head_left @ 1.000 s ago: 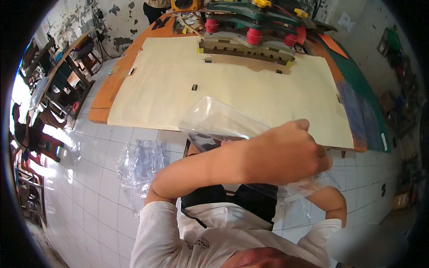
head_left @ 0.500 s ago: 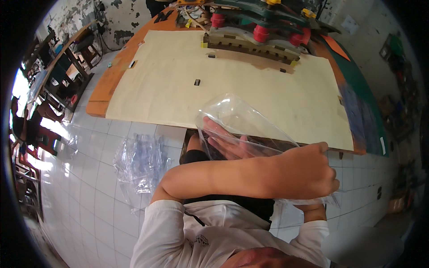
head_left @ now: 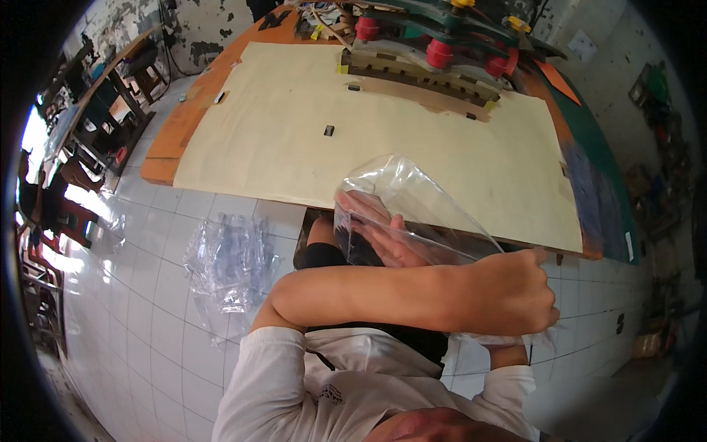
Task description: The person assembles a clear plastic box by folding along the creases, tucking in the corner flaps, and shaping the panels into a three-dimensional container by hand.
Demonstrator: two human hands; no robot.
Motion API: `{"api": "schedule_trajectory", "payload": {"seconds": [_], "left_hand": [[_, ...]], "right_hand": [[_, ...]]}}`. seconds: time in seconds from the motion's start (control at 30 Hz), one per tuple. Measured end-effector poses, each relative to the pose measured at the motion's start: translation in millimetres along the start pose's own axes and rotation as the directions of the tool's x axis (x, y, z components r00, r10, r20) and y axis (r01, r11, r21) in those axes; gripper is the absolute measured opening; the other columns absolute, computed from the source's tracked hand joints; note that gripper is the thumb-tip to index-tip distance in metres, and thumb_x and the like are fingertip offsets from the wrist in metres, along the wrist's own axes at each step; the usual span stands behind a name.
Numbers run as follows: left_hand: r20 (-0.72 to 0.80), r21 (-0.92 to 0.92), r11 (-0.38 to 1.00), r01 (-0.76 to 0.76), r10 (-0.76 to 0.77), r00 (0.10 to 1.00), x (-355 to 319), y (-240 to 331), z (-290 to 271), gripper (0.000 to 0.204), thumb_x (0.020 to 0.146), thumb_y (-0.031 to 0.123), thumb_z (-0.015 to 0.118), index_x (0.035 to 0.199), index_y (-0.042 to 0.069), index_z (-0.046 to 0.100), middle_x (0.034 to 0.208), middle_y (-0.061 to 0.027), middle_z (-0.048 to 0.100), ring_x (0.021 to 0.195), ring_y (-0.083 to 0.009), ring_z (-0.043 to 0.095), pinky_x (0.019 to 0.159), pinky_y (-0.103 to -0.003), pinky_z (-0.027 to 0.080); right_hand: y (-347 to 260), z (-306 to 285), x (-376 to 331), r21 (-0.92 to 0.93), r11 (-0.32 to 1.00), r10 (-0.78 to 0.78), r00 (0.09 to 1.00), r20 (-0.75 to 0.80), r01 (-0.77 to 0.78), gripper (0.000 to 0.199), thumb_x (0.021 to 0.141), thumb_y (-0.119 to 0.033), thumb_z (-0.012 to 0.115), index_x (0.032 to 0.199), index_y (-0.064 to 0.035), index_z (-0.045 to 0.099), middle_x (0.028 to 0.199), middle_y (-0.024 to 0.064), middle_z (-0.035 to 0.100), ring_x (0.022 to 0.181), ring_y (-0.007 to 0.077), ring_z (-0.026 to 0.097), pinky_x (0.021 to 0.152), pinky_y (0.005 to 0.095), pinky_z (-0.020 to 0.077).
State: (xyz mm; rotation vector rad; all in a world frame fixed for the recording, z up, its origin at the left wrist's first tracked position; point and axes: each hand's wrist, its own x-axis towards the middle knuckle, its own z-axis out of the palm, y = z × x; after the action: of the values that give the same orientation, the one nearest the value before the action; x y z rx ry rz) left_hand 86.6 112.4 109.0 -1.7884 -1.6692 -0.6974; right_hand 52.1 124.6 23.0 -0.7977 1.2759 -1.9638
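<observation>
A clear plastic bag (head_left: 420,184), boxy and sharp-creased, is spread out in front of my lap at the table's near edge. Through its film shows my right hand (head_left: 383,232), which reaches inside with its fingers stretched out and apart. My left forearm crosses over my body to the right. There my left hand (head_left: 515,291) is closed in a fist at the bag's near end, gripping the film; the fingertips are hidden beneath it. Loose film sticks out beyond that fist.
On the orange table, a cream sheet (head_left: 265,132) carries small dark tabs. A green machine (head_left: 412,37) with red knobs and a slotted metal bar stands at the back. More clear plastic (head_left: 232,258) hangs or lies left of my legs. Dark film (head_left: 593,188) lies at the table's right.
My right hand and the far end of the bag have shifted slightly right, and the film stands a little wider. My left fist stays almost in place.
</observation>
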Motion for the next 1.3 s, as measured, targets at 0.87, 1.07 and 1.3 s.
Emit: {"api": "schedule_trajectory", "payload": {"seconds": [0.87, 1.07, 1.3], "left_hand": [[0.033, 0.018, 1.0, -0.006, 0.006, 0.999, 1, 2, 10, 0.011, 0.069, 0.02, 0.069, 0.069, 0.011, 0.064, 0.059, 0.0015, 0.062, 0.057, -0.0159, 0.064, 0.062, -0.03, 0.043], [0.048, 0.048, 0.999, -0.003, 0.001, 0.999, 1, -1, 9, 0.01, 0.068, 0.02, 0.069, 0.069, 0.011, 0.064, 0.06, 0.0013, 0.062, 0.058, -0.0167, 0.064, 0.061, -0.03, 0.043], [0.088, -0.036, 0.999, 0.037, -0.034, 0.996, -5, -15, -6, 0.012, 0.069, 0.019, 0.068, 0.073, 0.009, 0.063, 0.064, -0.0032, 0.064, 0.06, -0.0217, 0.066, 0.06, -0.034, 0.049]], "right_hand": [[1, -2, 9, -0.096, 0.994, -0.064, 0.997, -0.046, 0.059, 0.092, 0.098, -0.054, 0.05, 0.158, -0.0031, 0.003, 0.149, 0.0141, 0.034, 0.138, 0.0267, 0.034, 0.113, 0.042, 0.0265], [0, -7, 8, -0.068, 0.99, -0.117, 0.989, 0.094, 0.123, 0.088, 0.101, -0.052, 0.045, 0.158, -0.0039, -0.001, 0.147, 0.0132, 0.034, 0.137, 0.0258, 0.035, 0.112, 0.0413, 0.0264], [16, -11, -3, 0.075, 0.997, 0.025, 0.993, 0.111, -0.034, 0.082, 0.102, -0.053, 0.038, 0.158, -0.0038, 0.003, 0.152, 0.0144, 0.031, 0.141, 0.0246, 0.029, 0.115, 0.0398, 0.0228]]}}
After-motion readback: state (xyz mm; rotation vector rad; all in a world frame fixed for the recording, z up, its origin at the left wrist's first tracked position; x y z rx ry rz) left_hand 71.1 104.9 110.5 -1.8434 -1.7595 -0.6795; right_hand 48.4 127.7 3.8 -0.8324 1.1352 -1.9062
